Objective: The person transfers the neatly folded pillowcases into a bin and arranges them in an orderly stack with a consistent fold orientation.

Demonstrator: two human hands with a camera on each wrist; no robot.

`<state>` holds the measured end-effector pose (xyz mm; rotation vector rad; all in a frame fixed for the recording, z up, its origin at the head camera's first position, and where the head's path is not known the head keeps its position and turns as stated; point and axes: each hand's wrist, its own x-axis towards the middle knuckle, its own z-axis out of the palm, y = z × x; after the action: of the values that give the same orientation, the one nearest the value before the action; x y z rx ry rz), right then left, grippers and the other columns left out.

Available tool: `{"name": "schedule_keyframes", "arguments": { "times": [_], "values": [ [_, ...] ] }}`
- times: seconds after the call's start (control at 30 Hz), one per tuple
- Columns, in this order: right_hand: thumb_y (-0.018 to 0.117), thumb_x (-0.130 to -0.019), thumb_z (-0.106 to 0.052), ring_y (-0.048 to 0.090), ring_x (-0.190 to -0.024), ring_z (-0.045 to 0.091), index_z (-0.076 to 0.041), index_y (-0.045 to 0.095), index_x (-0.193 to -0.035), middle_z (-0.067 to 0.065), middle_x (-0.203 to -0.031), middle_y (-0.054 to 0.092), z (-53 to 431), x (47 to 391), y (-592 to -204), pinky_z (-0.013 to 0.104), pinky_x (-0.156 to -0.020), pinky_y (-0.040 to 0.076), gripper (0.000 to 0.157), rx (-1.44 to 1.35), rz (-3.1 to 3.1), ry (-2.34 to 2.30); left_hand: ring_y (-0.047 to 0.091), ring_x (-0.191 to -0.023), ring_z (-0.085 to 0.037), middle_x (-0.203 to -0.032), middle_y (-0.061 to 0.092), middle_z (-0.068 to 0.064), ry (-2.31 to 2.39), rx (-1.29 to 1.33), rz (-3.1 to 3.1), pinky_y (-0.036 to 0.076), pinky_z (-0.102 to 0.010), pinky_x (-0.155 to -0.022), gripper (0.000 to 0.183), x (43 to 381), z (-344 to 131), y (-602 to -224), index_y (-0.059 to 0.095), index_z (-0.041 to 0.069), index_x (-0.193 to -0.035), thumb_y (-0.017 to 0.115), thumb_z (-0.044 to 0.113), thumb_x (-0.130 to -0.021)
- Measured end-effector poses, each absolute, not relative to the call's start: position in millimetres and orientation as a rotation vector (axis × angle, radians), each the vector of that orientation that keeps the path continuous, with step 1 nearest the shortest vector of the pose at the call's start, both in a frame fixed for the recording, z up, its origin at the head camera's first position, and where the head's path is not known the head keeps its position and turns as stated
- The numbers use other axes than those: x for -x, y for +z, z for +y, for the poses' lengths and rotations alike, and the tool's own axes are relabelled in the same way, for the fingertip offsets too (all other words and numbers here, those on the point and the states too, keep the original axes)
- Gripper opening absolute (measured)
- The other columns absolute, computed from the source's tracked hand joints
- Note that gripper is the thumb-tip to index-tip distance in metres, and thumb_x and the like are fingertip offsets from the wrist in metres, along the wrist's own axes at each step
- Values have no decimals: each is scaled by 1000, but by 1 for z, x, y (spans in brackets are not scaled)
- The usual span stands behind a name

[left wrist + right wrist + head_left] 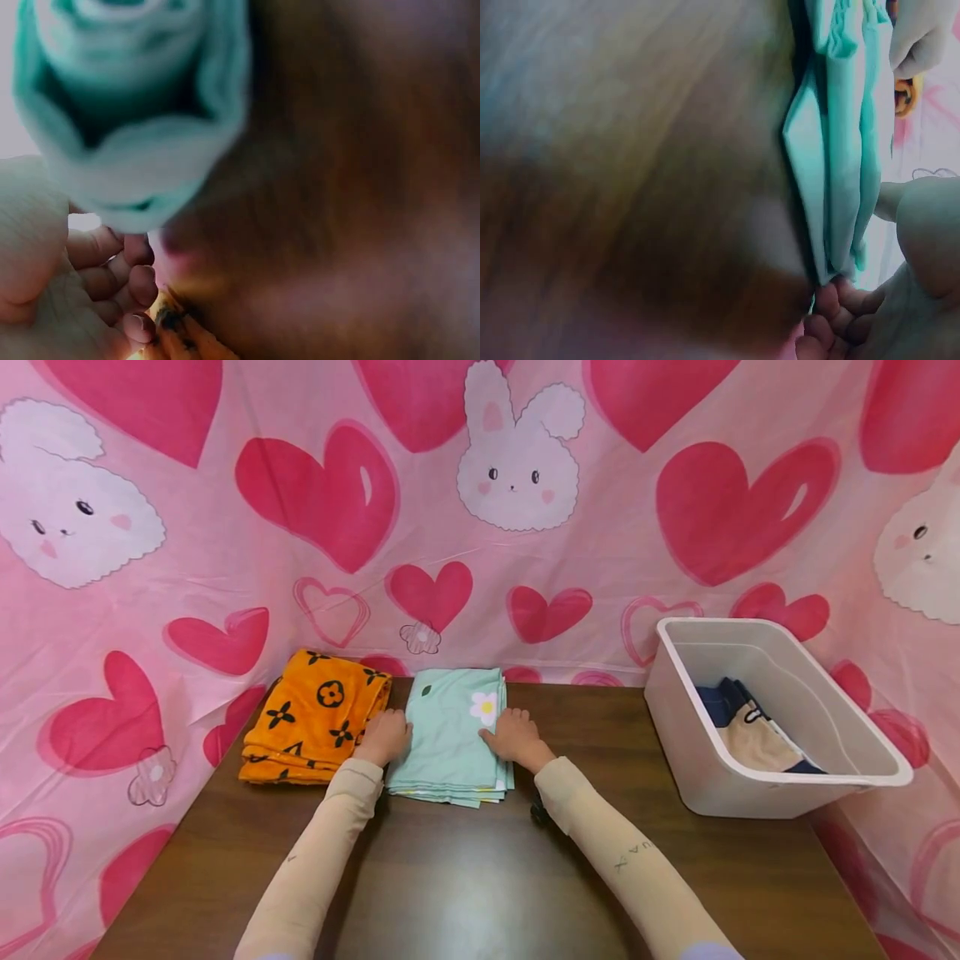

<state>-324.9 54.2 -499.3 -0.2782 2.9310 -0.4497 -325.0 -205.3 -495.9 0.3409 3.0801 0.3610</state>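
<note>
A folded mint-green cloth (446,735) with a white flower print lies on the table, its layered folds facing the front. My left hand (385,737) grips its left edge, between it and a folded orange blanket (307,718) with black motifs. On the opposite side, my right hand (516,737) pinches the right edge, thumb on top and fingers down along the side. In the left wrist view the rolled folds of the mint cloth (142,172) hang over curled fingers (139,285). The right wrist view has fingertips (825,300) right at the cloth's corner.
A light grey plastic bin (750,793) stands at the right with folded clothes (757,731) in navy and beige inside. Near my right cuff is a small dark object (538,812) on the brown table (465,893). Pink heart-and-bunny fabric (525,552) hangs behind and along both sides.
</note>
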Motion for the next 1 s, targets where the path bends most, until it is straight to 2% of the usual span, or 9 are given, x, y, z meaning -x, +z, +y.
{"name": "schedule_keyframes", "arguments": {
  "times": [0.1, 0.3, 0.43, 0.57, 0.7, 0.83, 1.0],
  "values": [
    [55, -103, -45, 50, -107, 35, 11, 57, -121, 24, -118, 58, 51, 325, -500, 47, -91, 48, 58, 311, 2909, -463, 59, -75, -35, -80, 60, -19, 375, -324, 3058, 51, -47, -76, 30, 325, -204, -496, 64, -10, -95, 55, 17, -103],
    [55, -104, -39, 47, -106, 35, 4, 65, -99, 22, -109, 57, 48, 324, -501, 44, -87, 46, 44, 346, 2890, -464, 55, -66, -29, -69, 55, -13, 324, -297, 2996, 49, -41, -68, 32, 324, -201, -493, 67, -6, -90, 54, 20, -104],
    [53, -105, -34, 46, -103, 33, 4, 63, -109, 20, -108, 54, 48, 324, -501, 45, -89, 45, 40, 418, 2879, -448, 55, -66, -30, -68, 54, -12, 252, -315, 2987, 49, -41, -68, 32, 324, -201, -494, 66, -6, -91, 54, 20, -104],
    [49, -107, -29, 44, -100, 31, 6, 59, -121, 18, -106, 53, 50, 323, -503, 44, -90, 43, 39, 535, 2870, -427, 59, -73, -35, -76, 61, -17, 189, -362, 3010, 53, -46, -74, 31, 320, -201, -493, 65, -8, -95, 55, 20, -104],
    [45, -108, -28, 46, -98, 30, 6, 58, -121, 17, -104, 54, 55, 324, -506, 42, -89, 43, 38, 663, 2870, -366, 60, -83, -38, -88, 65, -21, 147, -378, 3038, 53, -50, -81, 31, 313, -200, -493, 63, -9, -101, 55, 21, -104],
    [44, -109, -28, 46, -98, 29, 6, 57, -120, 16, -104, 54, 61, 325, -506, 42, -90, 42, 38, 728, 2866, -322, 56, -90, -39, -95, 63, -23, 159, -374, 3035, 50, -51, -87, 33, 308, -197, -493, 61, -11, -106, 53, 21, -105],
    [46, -108, -27, 48, -95, 29, 5, 58, -116, 15, -100, 56, 67, 323, -502, 42, -88, 43, 35, 750, 2877, -300, 56, -92, -38, -95, 61, -22, 166, -395, 3050, 49, -51, -87, 33, 307, -193, -495, 61, -11, -104, 51, 20, -106]
  ]
}}
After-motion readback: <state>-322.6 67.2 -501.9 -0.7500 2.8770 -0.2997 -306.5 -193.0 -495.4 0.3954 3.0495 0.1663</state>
